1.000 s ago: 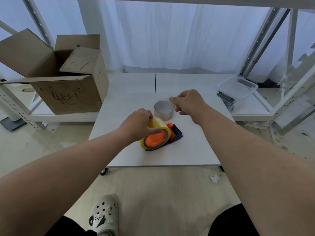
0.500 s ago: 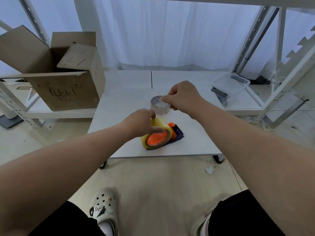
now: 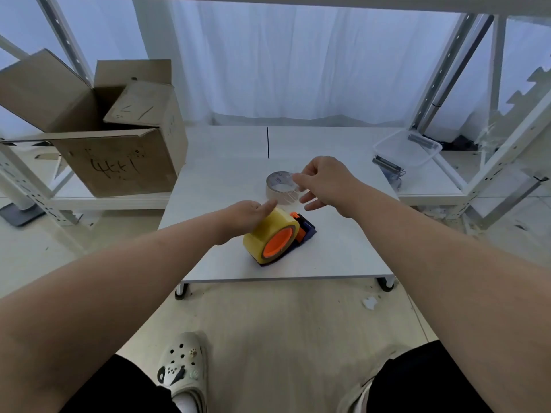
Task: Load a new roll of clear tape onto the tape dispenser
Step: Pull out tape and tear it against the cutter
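Observation:
The tape dispenser (image 3: 304, 231), dark blue with an orange hub, lies near the middle of the white table (image 3: 343, 257). A yellowish tape roll (image 3: 269, 231) sits on its hub. My left hand (image 3: 247, 213) rests on top of that roll with its fingers stretched out. Just behind it stands the clear tape roll (image 3: 280, 189), its opening facing up. My right hand (image 3: 325, 181) is at the clear roll's right rim, thumb and forefinger pinching the rim, the other fingers spread loosely beneath.
An open cardboard box (image 3: 113, 138) stands on the low shelf at the left. A clear plastic tub (image 3: 407, 149) and a metal part (image 3: 386, 163) lie at the right. White shelf posts flank both sides. My clog (image 3: 183, 365) is on the floor below.
My left hand has uncurled from the yellowish roll and now lies flat on it. My right hand has lowered the clear roll towards the table and loosened its fingers.

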{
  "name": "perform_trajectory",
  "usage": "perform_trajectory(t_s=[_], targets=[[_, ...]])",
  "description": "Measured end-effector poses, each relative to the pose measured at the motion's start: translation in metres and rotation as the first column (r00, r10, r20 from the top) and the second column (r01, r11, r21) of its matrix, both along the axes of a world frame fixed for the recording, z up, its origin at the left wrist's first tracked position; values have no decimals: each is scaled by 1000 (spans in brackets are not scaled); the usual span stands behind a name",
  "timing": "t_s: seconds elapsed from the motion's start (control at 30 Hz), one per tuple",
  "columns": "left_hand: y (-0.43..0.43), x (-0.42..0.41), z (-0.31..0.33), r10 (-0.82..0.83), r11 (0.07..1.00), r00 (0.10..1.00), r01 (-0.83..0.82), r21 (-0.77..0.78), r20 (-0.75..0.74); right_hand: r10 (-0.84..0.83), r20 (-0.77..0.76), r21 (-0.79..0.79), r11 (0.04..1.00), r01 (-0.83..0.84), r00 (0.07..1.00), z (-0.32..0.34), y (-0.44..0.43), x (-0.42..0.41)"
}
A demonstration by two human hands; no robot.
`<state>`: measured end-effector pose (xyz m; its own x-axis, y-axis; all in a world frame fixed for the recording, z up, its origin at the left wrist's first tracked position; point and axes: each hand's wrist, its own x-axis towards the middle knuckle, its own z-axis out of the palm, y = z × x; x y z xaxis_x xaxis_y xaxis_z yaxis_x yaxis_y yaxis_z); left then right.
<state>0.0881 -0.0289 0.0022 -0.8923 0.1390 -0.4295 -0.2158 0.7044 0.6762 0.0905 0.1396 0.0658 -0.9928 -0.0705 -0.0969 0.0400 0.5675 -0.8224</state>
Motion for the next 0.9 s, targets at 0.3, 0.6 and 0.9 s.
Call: perform_trajectory(t_s=[0.3,0.6,0.9], targets=[[-5,-7,-9,278,898,948,-315,308,158,23,11,-52,998,-23,1000,-2,1,-3],[-8,-14,-7,243,936,970,-233,265,-5,99,-122,16,995,-98,988,4,0,-1],[-7,-9,-8,163,923,984,-176,343,66,106,-100,29,994,-104,989,3,-2,-2]])
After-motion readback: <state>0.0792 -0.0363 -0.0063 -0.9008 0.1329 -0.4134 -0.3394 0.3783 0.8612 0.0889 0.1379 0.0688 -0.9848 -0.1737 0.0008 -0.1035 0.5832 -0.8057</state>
